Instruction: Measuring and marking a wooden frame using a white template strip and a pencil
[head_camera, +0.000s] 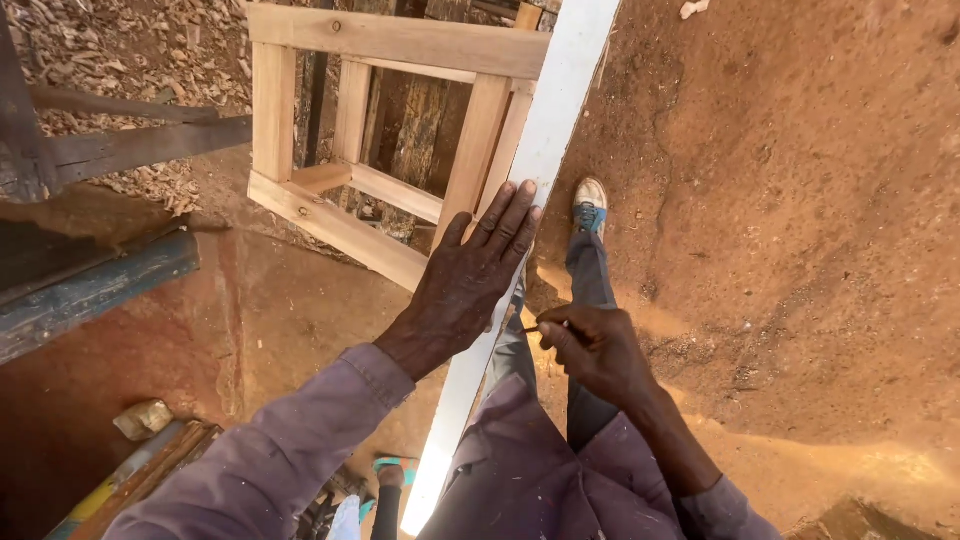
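My left hand (470, 275) lies flat, fingers spread, on a long pale wooden board (560, 110) that runs from the bottom middle to the top right. My right hand (595, 350) is closed on a thin pencil (535, 328), whose tip touches the board's right edge just below my left hand. A bare wooden frame (380, 45) of light timber stands to the left of the board, and its nearest post is close to my left thumb. Both my sleeves are purple-grey.
Red earth floor (800, 220) spreads to the right. My legs and a light shoe (590, 205) stand beside the board. Wood shavings (120, 50) cover the ground at top left. A dark bench with a blue edge (90, 290) sits at left, with scrap pieces (140, 470) below.
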